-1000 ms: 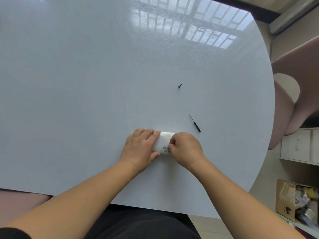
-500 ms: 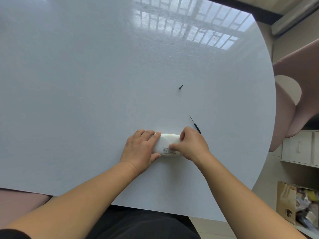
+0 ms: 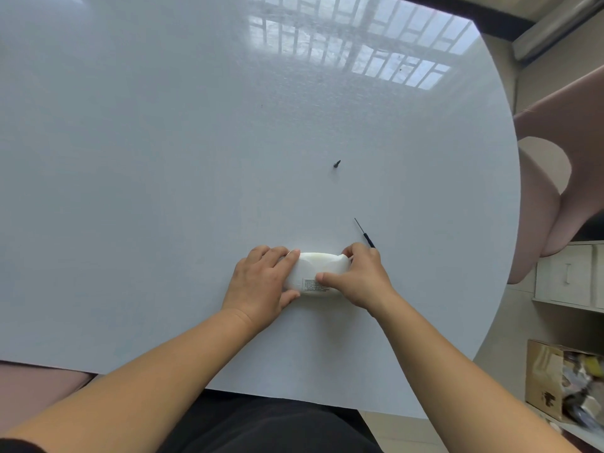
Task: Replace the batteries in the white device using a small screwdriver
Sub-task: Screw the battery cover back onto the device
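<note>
Low in the centre of the frame, the left hand (image 3: 261, 282) clamps the left end of the white device (image 3: 318, 274), whose long axis runs left to right on the table (image 3: 163, 158). The right hand (image 3: 359, 276) pinches its right end. The screwdriver (image 3: 365, 233) lies just beyond the right hand, the screw (image 3: 337, 163) farther up. No open compartment shows.

From my feed the table (image 3: 163, 191) looks glossy and smooth, mirroring the window bars. The white device (image 3: 318, 268) reads as smooth matt plastic with a small printed label. Screwdriver (image 3: 365, 233): thin metal shaft, black plastic-looking handle.
</note>
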The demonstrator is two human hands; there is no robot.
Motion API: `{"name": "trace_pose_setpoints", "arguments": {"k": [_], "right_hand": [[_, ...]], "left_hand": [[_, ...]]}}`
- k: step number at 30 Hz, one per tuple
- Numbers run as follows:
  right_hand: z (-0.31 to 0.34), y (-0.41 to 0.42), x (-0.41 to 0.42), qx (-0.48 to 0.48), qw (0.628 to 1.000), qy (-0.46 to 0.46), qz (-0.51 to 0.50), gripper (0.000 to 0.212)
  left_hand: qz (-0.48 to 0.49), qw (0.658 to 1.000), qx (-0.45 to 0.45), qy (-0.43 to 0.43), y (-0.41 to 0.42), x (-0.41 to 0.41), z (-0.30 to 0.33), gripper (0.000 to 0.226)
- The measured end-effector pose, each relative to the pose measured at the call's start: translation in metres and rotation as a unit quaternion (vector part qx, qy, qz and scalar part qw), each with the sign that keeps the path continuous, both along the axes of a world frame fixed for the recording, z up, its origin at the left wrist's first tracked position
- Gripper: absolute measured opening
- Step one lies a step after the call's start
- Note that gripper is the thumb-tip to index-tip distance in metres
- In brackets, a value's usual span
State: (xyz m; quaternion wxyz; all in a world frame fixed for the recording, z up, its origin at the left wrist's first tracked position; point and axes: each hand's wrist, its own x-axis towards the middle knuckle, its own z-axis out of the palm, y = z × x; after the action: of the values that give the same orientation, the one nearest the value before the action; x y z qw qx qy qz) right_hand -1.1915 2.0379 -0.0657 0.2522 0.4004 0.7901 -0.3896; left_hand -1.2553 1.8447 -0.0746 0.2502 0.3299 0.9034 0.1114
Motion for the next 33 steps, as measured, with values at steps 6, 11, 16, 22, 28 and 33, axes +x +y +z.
{"name": "trace_pose_setpoints", "arguments": {"k": [6,11,16,22,28,33], "right_hand": [[-0.002,-0.006,0.008,0.040,0.999,0.020,0.007,0.066],[-0.006,-0.005,0.014,0.016,0.999,0.050,-0.006,0.064],[-0.009,-0.007,0.022,0.043,0.995,0.087,0.005,0.070],[-0.010,-0.005,0.034,0.034,0.992,0.113,0.041,0.074],[-0.007,0.030,0.025,0.146,0.977,0.150,-0.039,0.035],[-0.013,0.051,0.001,0.177,0.980,0.091,0.019,0.025]], "left_hand": [[0.000,1.000,-0.003,0.005,0.001,0.000,0.000,0.072],[0.002,1.000,0.001,0.004,0.002,0.000,0.002,0.072],[0.001,1.000,-0.001,0.007,0.003,0.000,0.003,0.073],[0.001,1.000,-0.001,0.004,0.003,0.000,0.003,0.072],[-0.001,1.000,0.001,0.005,0.003,-0.001,0.003,0.072],[0.000,1.000,-0.006,0.004,0.002,0.000,0.002,0.072]]}}
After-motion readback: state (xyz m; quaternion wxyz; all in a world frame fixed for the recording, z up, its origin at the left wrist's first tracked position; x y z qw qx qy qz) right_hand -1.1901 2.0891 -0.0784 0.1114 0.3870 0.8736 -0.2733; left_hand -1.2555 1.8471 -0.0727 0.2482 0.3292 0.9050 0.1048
